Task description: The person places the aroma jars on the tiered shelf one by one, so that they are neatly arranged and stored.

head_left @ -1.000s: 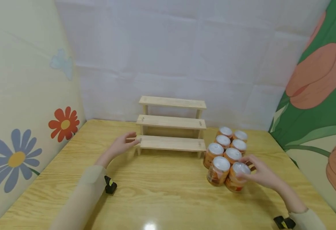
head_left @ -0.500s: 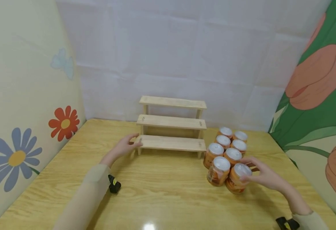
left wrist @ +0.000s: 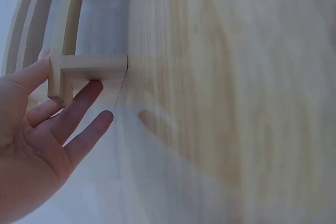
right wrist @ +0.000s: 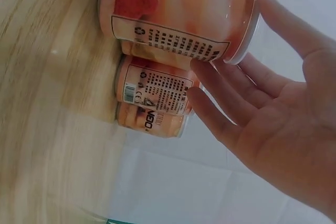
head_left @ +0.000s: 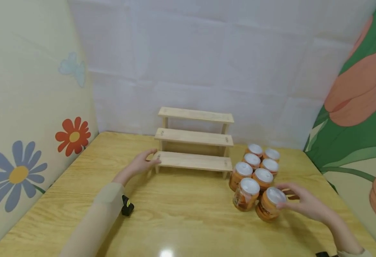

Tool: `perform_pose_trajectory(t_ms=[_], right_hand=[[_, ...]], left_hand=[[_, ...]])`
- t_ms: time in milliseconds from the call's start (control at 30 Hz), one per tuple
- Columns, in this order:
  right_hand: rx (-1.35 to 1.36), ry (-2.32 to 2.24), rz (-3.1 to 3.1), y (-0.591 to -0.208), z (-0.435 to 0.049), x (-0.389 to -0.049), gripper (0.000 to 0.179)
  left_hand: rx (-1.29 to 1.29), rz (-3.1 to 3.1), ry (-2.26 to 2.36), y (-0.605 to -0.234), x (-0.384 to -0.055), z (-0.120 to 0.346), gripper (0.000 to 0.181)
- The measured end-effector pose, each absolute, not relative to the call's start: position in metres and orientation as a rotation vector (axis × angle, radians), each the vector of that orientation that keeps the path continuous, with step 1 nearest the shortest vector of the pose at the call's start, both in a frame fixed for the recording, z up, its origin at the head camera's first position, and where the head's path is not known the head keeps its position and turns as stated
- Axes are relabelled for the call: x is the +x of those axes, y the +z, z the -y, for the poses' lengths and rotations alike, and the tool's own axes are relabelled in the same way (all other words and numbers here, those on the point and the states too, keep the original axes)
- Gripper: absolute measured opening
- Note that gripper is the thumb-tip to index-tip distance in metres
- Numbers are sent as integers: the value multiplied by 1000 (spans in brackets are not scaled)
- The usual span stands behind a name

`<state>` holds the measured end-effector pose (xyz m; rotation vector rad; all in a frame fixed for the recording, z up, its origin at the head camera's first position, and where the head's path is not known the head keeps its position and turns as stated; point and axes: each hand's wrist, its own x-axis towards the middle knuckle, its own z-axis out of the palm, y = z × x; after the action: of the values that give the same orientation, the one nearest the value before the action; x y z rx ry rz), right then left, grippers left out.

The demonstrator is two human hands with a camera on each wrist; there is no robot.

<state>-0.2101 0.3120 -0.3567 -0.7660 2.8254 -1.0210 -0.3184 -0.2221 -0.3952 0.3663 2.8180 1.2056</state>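
Observation:
At the near right of a group of orange cans, my right hand (head_left: 307,203) holds one can (head_left: 269,207) near its silver top, thumb on the near side and fingers behind. A small gap parts this can from the can (head_left: 246,194) to its left. Whether its base touches the table I cannot tell. My left hand (head_left: 138,164) grips the left end of the lowest board of a three-step wooden shelf (head_left: 194,161). In the left wrist view the thumb lies on the board (left wrist: 68,30) and the fingertips reach beneath it.
Several more cans (head_left: 243,175) stand upright in two rows right of the shelf, on the wood-grain table (head_left: 181,214). A white cloth (head_left: 191,64) hangs behind. Flower-printed panels (head_left: 17,107) flank the table left and right.
My right hand has drawn the near right can toward me and rightward, away from the others. My left hand has moved right and now grips the shelf's lowest board. The view has shifted slightly.

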Motion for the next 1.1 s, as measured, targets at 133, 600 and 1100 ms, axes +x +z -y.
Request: perform_pose_trajectory(t_ms=[133,600,1100], right_hand=[[-759,-1023,-2834,-361,-310,-204,47],[-486,-980,-2955,-362,-288,-200,62],[-190,-972,-2899,-364,-278,-198,71]], left_hand=[[402,-2833,1163,-392,-316,226,66],[378,-2800,1213,-387,-315,225,69],[388,-2770,1235,-396,-321,227,73]])
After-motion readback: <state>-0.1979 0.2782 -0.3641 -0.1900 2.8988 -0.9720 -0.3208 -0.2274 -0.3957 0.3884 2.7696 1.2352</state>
